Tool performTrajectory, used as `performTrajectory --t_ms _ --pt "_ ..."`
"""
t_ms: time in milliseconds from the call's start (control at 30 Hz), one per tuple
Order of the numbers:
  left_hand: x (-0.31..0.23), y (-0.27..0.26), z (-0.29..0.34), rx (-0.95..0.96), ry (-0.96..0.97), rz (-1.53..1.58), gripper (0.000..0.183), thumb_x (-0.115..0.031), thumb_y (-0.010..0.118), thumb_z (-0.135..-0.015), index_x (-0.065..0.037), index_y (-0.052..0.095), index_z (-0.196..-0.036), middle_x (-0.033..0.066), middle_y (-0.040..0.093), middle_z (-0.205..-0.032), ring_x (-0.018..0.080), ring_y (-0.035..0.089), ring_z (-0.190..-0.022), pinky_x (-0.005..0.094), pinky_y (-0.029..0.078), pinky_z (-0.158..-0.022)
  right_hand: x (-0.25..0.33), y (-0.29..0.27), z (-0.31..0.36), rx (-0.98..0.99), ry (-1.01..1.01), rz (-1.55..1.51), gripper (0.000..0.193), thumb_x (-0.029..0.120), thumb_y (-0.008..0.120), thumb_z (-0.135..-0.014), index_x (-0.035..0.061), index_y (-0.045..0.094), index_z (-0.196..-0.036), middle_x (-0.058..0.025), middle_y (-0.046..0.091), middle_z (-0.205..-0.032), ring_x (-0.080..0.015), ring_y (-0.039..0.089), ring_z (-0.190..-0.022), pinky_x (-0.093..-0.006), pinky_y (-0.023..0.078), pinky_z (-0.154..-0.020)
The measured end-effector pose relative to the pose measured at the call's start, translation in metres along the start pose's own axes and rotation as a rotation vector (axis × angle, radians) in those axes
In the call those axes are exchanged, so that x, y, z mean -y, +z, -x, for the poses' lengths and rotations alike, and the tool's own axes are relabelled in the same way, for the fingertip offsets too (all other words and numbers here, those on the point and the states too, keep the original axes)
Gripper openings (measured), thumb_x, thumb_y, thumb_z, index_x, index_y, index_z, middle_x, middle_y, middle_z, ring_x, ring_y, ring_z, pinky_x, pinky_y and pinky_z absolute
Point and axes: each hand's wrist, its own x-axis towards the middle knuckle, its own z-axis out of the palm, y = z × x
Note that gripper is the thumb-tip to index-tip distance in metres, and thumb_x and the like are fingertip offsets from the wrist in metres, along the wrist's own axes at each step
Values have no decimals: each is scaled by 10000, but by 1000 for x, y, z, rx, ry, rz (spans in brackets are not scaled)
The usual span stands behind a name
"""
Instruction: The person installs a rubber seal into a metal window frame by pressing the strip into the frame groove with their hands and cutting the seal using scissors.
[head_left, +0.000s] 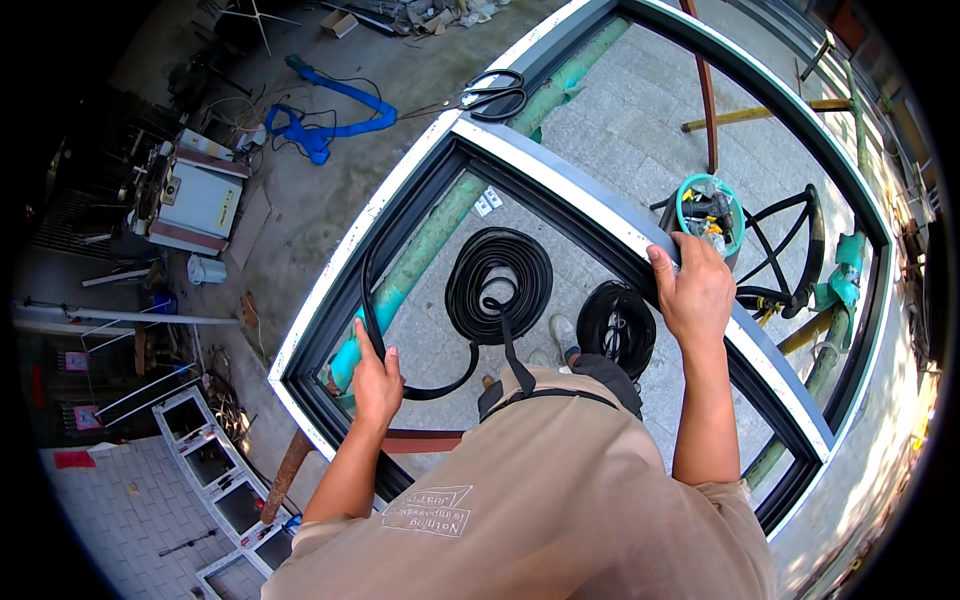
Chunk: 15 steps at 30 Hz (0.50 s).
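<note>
A large white-and-black window frame [400, 190] lies before me, propped on green-wrapped poles. At its left side, my left hand [376, 392] has a black rubber sealing strip [371, 290] running between its forefinger and thumb. Part of the strip follows the frame's inner edge, and a loose length curves out below the hand. Through the opening, a large coil of black strip [520, 262] shows on the paving. My right hand [698, 292] grips the frame's middle bar, with the thumb on its near side. Its other fingertips are partly hidden.
Black-handled scissors [490, 95] rest on the frame's far left edge. A turquoise bucket of tools [683, 212] stands beyond my right hand. Another black coil [630, 350] lies near my feet. Blue straps [350, 128] and a white box-shaped machine [200, 200] are on the left floor.
</note>
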Motion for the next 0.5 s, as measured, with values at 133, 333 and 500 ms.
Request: performTrajectory --t_ms 133,333,500 --pt "0 0 -1 8 -12 8 913 -171 649 -1144 4 65 -1823 209 747 -767 425 763 -697 539 566 -677 0 0 0 3 0 -5 459 447 818 -1036 -3 790 -1122 -200 764 -952 -424 753 -902 -514 588 -844" --pt "10 5 -2 -4 -3 -15 914 -174 651 -1142 10 67 -1821 236 744 -786 457 760 -722 557 558 -689 0 0 0 6 2 -11 461 450 817 -1037 -3 789 -1116 -201 761 -951 -425 751 -897 -515 587 -843" --pt "1 1 -1 13 -14 7 914 -174 650 -1138 15 71 -1819 253 747 -806 472 761 -742 559 558 -697 -2 1 1 9 9 -3 468 453 819 -1034 -5 792 -1127 -205 767 -962 -422 755 -916 -514 590 -854"
